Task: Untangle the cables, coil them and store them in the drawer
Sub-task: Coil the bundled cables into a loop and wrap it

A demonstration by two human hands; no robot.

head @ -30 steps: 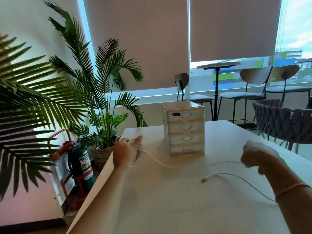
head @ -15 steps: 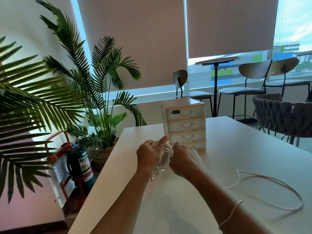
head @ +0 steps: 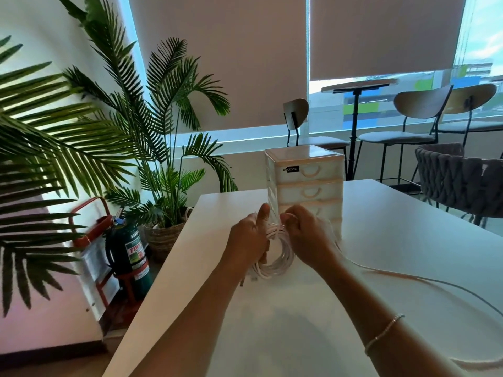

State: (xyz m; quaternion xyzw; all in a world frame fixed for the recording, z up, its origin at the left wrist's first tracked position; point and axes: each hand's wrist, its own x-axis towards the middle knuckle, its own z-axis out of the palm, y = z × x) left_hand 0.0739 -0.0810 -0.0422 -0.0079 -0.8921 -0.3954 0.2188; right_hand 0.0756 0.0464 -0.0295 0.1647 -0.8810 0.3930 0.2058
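Coil (head: 275, 257) half-made — left hand (head: 249, 240) gripped its loops above the tabletop (head: 394, 240), right hand (head: 304, 238) pinched the next turn. Loose cable (head: 435, 282) trailed right; the drawer unit (head: 307, 186) behind stood closed, storing yet to come.

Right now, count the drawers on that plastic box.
4, stacked: top drawer with the black label, second drawer below, third drawer partly behind the hands, bottom drawer mostly hidden.

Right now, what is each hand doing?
Left hand: grips the cable coil.
Right hand: pinches the cable at the coil's top.
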